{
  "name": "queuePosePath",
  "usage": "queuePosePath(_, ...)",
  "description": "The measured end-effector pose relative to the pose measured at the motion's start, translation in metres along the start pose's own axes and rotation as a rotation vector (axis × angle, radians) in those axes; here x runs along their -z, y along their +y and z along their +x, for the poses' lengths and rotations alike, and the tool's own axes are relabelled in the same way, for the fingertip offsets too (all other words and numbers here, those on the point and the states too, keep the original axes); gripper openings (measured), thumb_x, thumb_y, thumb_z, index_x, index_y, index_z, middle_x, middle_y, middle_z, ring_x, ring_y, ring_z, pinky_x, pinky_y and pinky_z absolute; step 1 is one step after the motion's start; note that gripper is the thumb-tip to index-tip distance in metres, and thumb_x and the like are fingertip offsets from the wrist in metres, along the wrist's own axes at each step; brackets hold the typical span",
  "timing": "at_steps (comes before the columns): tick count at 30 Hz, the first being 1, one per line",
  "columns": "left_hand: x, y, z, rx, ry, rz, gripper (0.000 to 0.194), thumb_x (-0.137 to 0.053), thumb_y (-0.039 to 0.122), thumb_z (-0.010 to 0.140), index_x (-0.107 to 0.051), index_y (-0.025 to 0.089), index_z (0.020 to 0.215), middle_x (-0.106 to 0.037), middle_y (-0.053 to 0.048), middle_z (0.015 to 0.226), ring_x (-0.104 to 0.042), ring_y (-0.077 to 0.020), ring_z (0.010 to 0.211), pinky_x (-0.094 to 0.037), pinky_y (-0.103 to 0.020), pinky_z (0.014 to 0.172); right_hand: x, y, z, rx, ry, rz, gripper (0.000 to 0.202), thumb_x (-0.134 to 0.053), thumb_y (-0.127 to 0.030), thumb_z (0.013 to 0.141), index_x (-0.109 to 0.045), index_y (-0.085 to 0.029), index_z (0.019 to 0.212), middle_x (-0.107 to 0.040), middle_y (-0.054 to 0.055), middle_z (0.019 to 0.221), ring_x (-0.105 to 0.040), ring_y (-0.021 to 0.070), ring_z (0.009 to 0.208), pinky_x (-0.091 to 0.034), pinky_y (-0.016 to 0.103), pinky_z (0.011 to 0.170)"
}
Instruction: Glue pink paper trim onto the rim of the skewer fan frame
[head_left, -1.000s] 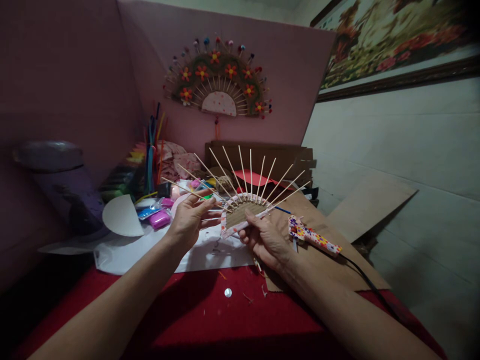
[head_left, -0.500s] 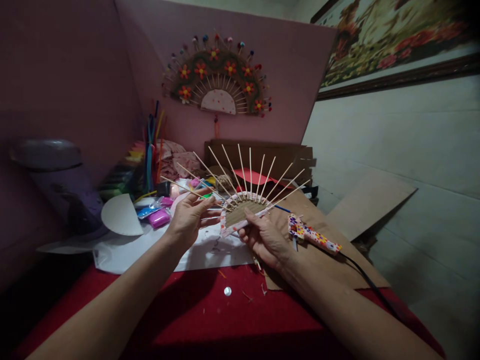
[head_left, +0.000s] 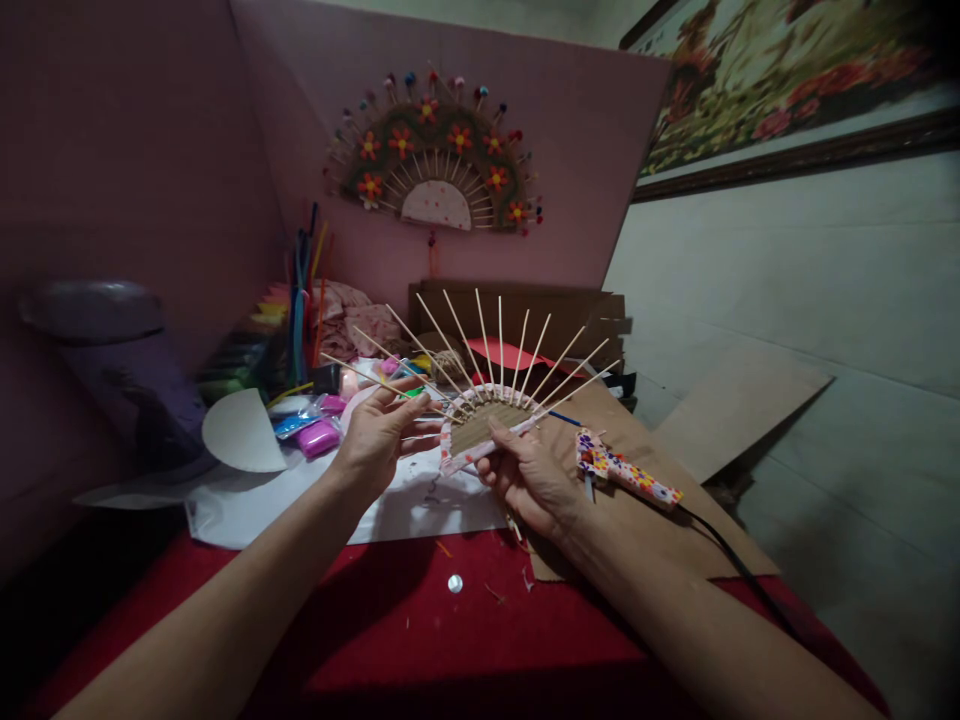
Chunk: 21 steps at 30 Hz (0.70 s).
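My right hand (head_left: 529,475) grips a half-round cardboard piece (head_left: 480,428) by its straight lower edge, thumb on the bare corrugated face. White cloth with red spots wraps its rim. Several thin wooden sticks (head_left: 500,340) fan out upward from the curved edge. At the left end, my left hand (head_left: 382,430) pinches the lowest stick (head_left: 356,371) between thumb and fingers, its other fingers spread below. Both hands hold the piece up above the table.
On brown cardboard at right lies a flower-patterned hot glue gun (head_left: 626,470) with a black cable. Clay packets (head_left: 319,436), a white half-disc (head_left: 244,430) and pipe cleaners (head_left: 304,290) are at left. A finished decorated fan (head_left: 435,150) hangs behind. A purple container (head_left: 131,380) stands far left.
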<state>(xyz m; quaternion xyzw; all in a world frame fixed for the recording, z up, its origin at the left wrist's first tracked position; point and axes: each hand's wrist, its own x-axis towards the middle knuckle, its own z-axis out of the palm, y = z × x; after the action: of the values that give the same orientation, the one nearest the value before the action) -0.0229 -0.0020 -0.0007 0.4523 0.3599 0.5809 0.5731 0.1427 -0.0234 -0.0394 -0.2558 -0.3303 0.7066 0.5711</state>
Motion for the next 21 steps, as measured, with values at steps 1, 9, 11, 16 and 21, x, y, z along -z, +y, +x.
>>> queuePosePath(1,0.0002,0.0001,-0.0001,0.0,0.0,0.0,0.036,-0.065,0.017,0.07,-0.054,0.016,0.104,-0.066,-0.006,0.077,-0.064,-0.0159,0.055,-0.053,-0.027,0.048,0.0001,0.0,0.0,-0.002,0.0,0.0,0.022,-0.068,-0.028,0.07,-0.049,-0.018,0.076,-0.062,0.001,0.06,-0.053,0.0081,0.045,-0.038,0.017,0.042)
queuePosePath(9,-0.0001,0.0008,-0.0009,0.002,-0.002,-0.006,0.037,-0.067,0.018,0.068,-0.054,0.016,0.104,-0.066,-0.006,0.076,-0.065,-0.016,0.055,-0.053,-0.027,0.048,-0.0001,0.0003,0.0005,0.012,-0.014,-0.007,0.021,-0.067,-0.027,0.072,-0.048,-0.018,0.075,-0.061,0.0,0.059,-0.053,0.0082,0.045,-0.038,0.017,0.042)
queuePosePath(11,-0.0002,0.0008,-0.0007,0.001,-0.006,-0.009,0.038,-0.067,0.018,0.068,-0.054,0.016,0.103,-0.067,-0.006,0.076,-0.065,-0.016,0.055,-0.054,-0.027,0.048,0.0004,0.0006,0.0005,0.023,-0.025,-0.009,0.02,-0.066,-0.027,0.072,-0.049,-0.018,0.075,-0.061,0.0,0.059,-0.053,0.0084,0.046,-0.038,0.017,0.042)
queuePosePath(16,0.0008,0.0009,0.0001,-0.003,-0.016,-0.02,0.037,-0.067,0.017,0.068,-0.054,0.017,0.103,-0.067,-0.005,0.076,-0.065,-0.0162,0.055,-0.054,-0.027,0.048,0.0001,-0.0001,-0.0002,0.007,0.0,-0.017,0.022,-0.068,-0.029,0.07,-0.049,-0.018,0.073,-0.061,0.0,0.058,-0.052,0.0086,0.046,-0.038,0.017,0.041)
queuePosePath(21,0.0004,0.001,-0.0004,0.0,-0.004,-0.012,0.036,-0.067,0.017,0.069,-0.054,0.017,0.102,-0.066,-0.005,0.075,-0.065,-0.0159,0.055,-0.054,-0.027,0.047,-0.0015,-0.0013,-0.0005,-0.004,0.005,-0.001,0.023,-0.069,-0.028,0.07,-0.049,-0.018,0.075,-0.062,0.001,0.06,-0.052,0.008,0.045,-0.038,0.017,0.042)
